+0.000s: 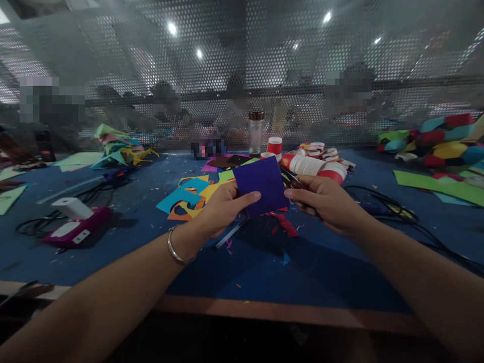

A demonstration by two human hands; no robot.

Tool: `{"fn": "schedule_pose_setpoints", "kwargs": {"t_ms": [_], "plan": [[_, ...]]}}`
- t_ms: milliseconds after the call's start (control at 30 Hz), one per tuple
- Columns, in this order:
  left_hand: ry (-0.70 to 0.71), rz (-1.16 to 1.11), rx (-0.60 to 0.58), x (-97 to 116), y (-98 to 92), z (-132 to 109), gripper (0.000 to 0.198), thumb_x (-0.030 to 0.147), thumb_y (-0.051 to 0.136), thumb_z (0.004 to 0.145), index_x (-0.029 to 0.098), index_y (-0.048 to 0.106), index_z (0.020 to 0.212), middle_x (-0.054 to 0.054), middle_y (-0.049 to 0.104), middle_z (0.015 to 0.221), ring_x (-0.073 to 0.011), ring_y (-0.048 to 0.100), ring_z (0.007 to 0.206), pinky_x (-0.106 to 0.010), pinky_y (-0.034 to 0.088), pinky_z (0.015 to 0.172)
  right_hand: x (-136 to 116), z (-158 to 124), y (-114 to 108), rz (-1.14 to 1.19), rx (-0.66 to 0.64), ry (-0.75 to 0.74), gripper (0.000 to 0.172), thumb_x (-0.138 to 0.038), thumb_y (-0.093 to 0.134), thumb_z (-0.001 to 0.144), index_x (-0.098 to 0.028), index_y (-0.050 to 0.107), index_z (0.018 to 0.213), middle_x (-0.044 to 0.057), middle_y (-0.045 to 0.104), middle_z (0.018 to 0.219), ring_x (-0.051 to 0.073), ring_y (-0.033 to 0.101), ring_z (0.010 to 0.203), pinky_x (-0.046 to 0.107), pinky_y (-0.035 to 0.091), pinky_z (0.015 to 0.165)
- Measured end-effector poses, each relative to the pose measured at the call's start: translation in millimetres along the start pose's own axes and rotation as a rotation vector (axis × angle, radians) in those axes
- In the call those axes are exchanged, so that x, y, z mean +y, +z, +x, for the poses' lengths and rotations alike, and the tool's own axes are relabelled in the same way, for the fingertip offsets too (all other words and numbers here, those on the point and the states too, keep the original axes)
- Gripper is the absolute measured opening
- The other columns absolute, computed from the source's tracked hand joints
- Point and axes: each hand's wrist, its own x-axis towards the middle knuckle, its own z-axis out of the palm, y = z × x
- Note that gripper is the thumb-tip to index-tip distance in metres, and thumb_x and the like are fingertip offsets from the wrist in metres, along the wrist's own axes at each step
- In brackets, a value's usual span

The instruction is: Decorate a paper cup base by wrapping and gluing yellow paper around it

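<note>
Blue counter (321, 277), inward of near edge: left hand (219, 207) pinches purple paper (260, 176) aloft, seemingly steadying it beside scissors (290, 178) my right hand (327, 201) grips.

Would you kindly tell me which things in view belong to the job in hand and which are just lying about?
Likely part of the job:
- dark violet-blue paper square, in the left hand
- dark scissors, apparently, in the right hand

Probably just lying about:
- purple-and-white plastic power strip
- clear cylindrical bottle with brown lid
- red-and-white paper cups
</note>
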Motion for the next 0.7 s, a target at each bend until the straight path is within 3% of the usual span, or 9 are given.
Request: {"fn": "schedule_pose_setpoints", "kwargs": {"t_ms": [133,300,567,700], "plan": [[0.02,0.033,0.061,2,-5.6,2,0.036,0.027,0.082,0.079,0.015,0.074,0.111,-0.009,0.081,0.107,-0.0228,0.076,0.101,-0.035,0.06,0.09,-3,-1,2,0.047,0.024,-0.01,0.037,-0.043,0.088,0.071,-0.019,0.059,0.071,-0.008,0.048,0.055,0.003,0.033,0.043,0.022,0.016,0.04],[-0.065,0.179,0.047,4,-5.9,0,0.029,0.024,0.075,0.082,0.015,0.075,0.109,-0.007,0.08,0.097,-0.0172,0.073,0.08,-0.03,0.06,0.075,-4,0,2,0.065,0.039,-0.025,0.045,-0.05,0.091,0.066,-0.019,0.06,0.07,-0.009,0.047,0.053,0.002,0.033,0.041,0.021,0.017,0.038],[-0.067,0.215,-0.125,7,-7.9,-1,0.034,0.029,0.083,0.078,0.015,0.077,0.108,-0.008,0.08,0.105,-0.0179,0.073,0.093,-0.029,0.058,0.087,-2,0,0,0.086,0.036,-0.042,0.039,-0.042,0.09,0.069,-0.019,0.059,0.07,-0.009,0.047,0.052,0.002,0.034,0.041,0.02,0.021,0.039],[0.008,0.288,-0.061,12,-9.3,-3,0.024,0.035,0.082,0.082,0.017,0.073,0.096,-0.001,0.072,0.078,-0.0096,0.063,0.065,-0.021,0.05,0.06,0,0,-1,0.077,0.027,-0.052,0.031,-0.035,0.086,0.074,-0.018,0.06,0.072,-0.008,0.047,0.056,0.002,0.034,0.043,0.021,0.019,0.04]]}}
